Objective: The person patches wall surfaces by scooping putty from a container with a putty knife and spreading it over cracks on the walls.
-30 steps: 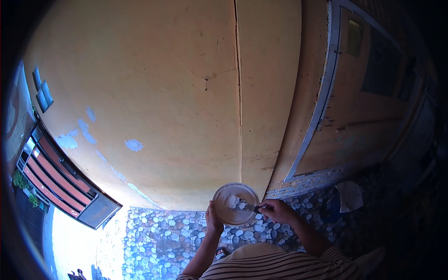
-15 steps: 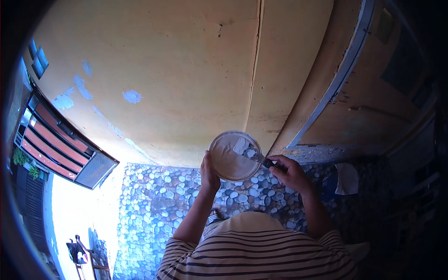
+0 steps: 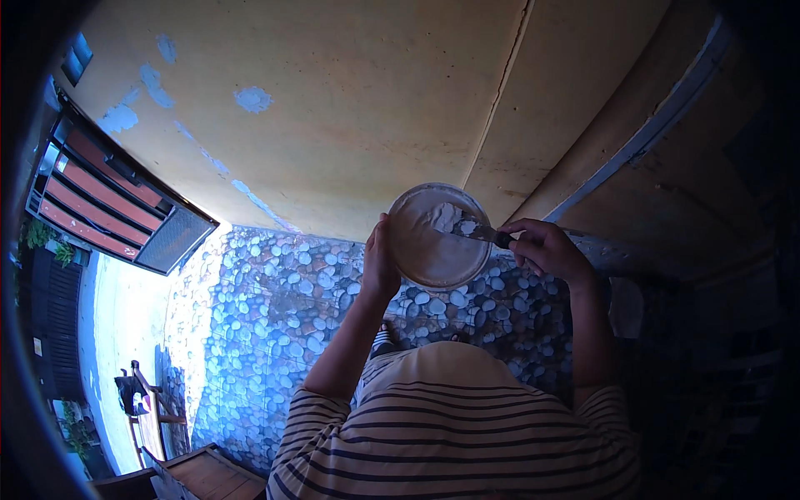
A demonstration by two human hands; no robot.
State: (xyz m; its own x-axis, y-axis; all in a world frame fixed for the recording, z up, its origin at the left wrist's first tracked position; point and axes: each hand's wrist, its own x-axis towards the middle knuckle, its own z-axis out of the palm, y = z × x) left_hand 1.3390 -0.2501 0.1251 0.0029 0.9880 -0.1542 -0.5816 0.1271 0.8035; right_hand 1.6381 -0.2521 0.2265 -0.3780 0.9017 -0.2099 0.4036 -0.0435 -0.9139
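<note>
A round tub of pale, paste-like filler is held up in front of me. My left hand grips its left side, fingers against the rim and wall. In my right hand is a putty knife, the fingers closed round its dark handle. Its blade reaches over the tub from the right, tip down in the filler, with a whitish lump of filler on and around it. Where the blade's edge meets the paste I cannot make out.
Ahead stands a yellowish wall with a vertical crack and several whitish patches. A red and black slatted gate is at the left. Pebble-patterned flooring lies below. Wooden furniture stands at the lower left.
The tub and both hands now appear higher and slightly right in view, as the view itself has shifted. The blade still rests in the filler. Wooden furniture has come into view at the lower left.
</note>
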